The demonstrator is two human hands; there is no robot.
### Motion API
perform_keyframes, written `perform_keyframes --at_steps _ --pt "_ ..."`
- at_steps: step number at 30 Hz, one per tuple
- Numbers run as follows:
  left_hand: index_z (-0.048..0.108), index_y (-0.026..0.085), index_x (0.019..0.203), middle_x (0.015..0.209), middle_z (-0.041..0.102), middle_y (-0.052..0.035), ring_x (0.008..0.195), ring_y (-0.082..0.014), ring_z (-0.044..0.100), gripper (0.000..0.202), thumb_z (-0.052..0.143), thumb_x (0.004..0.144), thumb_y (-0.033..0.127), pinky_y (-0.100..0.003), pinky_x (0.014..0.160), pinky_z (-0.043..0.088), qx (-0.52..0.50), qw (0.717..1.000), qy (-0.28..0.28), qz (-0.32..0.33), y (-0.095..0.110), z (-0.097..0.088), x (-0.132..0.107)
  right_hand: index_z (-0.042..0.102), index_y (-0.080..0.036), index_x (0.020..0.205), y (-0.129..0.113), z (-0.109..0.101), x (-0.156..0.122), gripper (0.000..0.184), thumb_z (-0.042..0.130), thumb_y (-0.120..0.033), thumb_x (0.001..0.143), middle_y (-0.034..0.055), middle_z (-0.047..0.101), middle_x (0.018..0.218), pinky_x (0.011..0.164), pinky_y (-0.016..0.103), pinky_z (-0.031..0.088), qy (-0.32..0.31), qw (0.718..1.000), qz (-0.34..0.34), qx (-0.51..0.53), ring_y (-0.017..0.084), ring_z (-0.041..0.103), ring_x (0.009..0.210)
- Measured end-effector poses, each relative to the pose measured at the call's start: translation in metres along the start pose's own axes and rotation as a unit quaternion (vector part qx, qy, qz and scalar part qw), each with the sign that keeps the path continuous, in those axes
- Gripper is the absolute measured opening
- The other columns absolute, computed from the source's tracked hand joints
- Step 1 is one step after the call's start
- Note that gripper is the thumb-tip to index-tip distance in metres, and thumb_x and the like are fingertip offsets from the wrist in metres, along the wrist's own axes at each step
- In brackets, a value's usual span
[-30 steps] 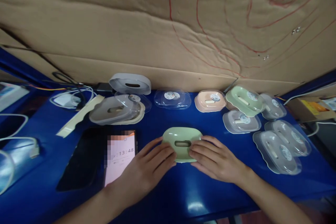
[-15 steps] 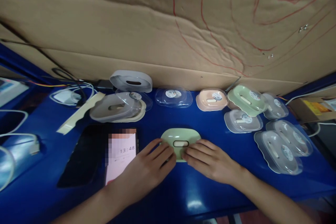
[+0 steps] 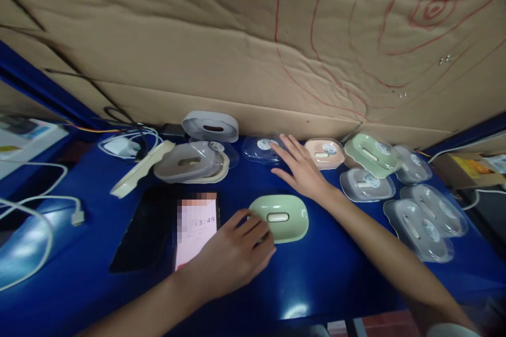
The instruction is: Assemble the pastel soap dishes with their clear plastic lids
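A glossy green oval soap dish (image 3: 294,224), with a pale bar in its middle slot, lies on the blue table in front of me. My left hand (image 3: 247,250) has its fingers curled over the dish's left end, the fingertips partly hidden. Farther back, my right hand (image 3: 302,168) stretches out with its fingers spread and nothing in them. Its fingertips are over the right side of the clear plastic covers (image 3: 253,154), which bear a round white sticker. Whether they touch the covers I cannot tell. Just right of that hand sits a peach soap dish (image 3: 334,158) under a clear cover.
Several covered dishes, one green (image 3: 366,152) and others grey (image 3: 415,231), stand at right. Grey oval shells (image 3: 174,163) and a cream strip (image 3: 142,171) lie back left. A lit phone (image 3: 197,237), a dark tablet (image 3: 138,231) and white cables (image 3: 51,205) occupy the left. Cardboard (image 3: 177,52) rises behind.
My right hand has left the green dish and moved forward to the clear covers, its fingers spreading. My left hand stays at the dish's left end. The view has shifted slightly.
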State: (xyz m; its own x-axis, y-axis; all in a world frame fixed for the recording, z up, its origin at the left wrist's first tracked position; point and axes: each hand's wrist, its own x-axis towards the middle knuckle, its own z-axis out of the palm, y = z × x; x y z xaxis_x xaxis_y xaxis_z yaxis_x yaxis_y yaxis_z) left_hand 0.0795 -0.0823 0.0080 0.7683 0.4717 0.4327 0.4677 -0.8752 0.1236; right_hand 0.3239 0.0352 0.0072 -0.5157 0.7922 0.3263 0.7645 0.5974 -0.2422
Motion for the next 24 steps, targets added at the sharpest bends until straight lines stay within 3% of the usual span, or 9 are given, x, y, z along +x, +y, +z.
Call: perform_keyframes --at_steps 3,7,12,15,18,24 --pt "0.067 0.018 0.096 0.097 0.071 -0.0053 0.093 -0.0234 0.068 0.015 0.059 0.106 0.024 -0.045 0.090 0.053 0.003 1.000 0.000 0.005 -0.001 0.000 -0.001 0.053 -0.023 0.160 0.004 0.016 0.023 0.060 0.067 -0.038 0.104 0.0130 0.043 0.170 0.130 0.060 0.036 -0.006 1.000 0.017 -0.018 0.038 0.032 0.162" --pt "0.069 0.017 0.102 0.107 0.072 -0.0076 0.099 -0.0246 0.069 0.010 0.059 0.104 0.019 -0.044 0.090 0.054 0.010 1.000 0.023 -0.007 -0.002 -0.003 -0.001 0.061 -0.021 0.154 0.006 0.020 0.021 0.049 0.064 -0.033 0.106 0.0113 0.055 0.161 0.130 0.051 0.040 0.030 0.999 0.011 -0.004 0.033 0.039 0.159" --pt "0.067 0.018 0.129 0.134 0.067 -0.0147 0.120 -0.0318 0.066 0.027 0.062 0.102 0.017 -0.051 0.100 0.056 0.033 0.995 0.082 -0.052 -0.003 -0.008 0.000 0.053 -0.032 0.159 -0.006 -0.010 -0.030 0.057 0.068 -0.031 0.104 0.0077 0.057 0.160 0.126 0.057 0.044 0.133 0.989 -0.047 0.052 0.029 0.044 0.156" --pt "0.064 0.019 0.134 0.144 0.060 -0.0191 0.131 -0.0363 0.061 0.032 0.064 0.102 0.019 -0.057 0.106 0.056 0.041 0.991 0.102 -0.077 -0.004 -0.008 0.000 0.048 -0.033 0.162 -0.022 -0.026 -0.075 0.065 0.071 -0.021 0.102 0.0089 0.055 0.161 0.122 0.060 0.049 0.119 0.990 -0.040 0.065 0.032 0.044 0.156" --pt "0.063 0.017 0.134 0.145 0.059 -0.0198 0.137 -0.0368 0.057 0.031 0.064 0.103 0.019 -0.057 0.107 0.059 0.016 0.992 0.104 -0.075 -0.005 -0.006 -0.001 0.050 -0.031 0.161 -0.037 -0.031 -0.108 0.067 0.071 -0.016 0.100 0.0105 0.057 0.159 0.117 0.059 0.054 0.107 0.990 -0.031 0.081 0.034 0.048 0.154" --pt "0.063 0.012 0.131 0.143 0.059 -0.0196 0.143 -0.0335 0.055 0.025 0.057 0.107 0.016 -0.049 0.108 0.062 -0.042 0.992 0.085 -0.078 -0.010 0.000 -0.005 0.053 -0.026 0.159 -0.051 -0.023 -0.124 0.064 0.072 -0.016 0.100 0.0127 0.059 0.157 0.115 0.057 0.057 0.092 0.991 -0.031 0.094 0.035 0.051 0.151"
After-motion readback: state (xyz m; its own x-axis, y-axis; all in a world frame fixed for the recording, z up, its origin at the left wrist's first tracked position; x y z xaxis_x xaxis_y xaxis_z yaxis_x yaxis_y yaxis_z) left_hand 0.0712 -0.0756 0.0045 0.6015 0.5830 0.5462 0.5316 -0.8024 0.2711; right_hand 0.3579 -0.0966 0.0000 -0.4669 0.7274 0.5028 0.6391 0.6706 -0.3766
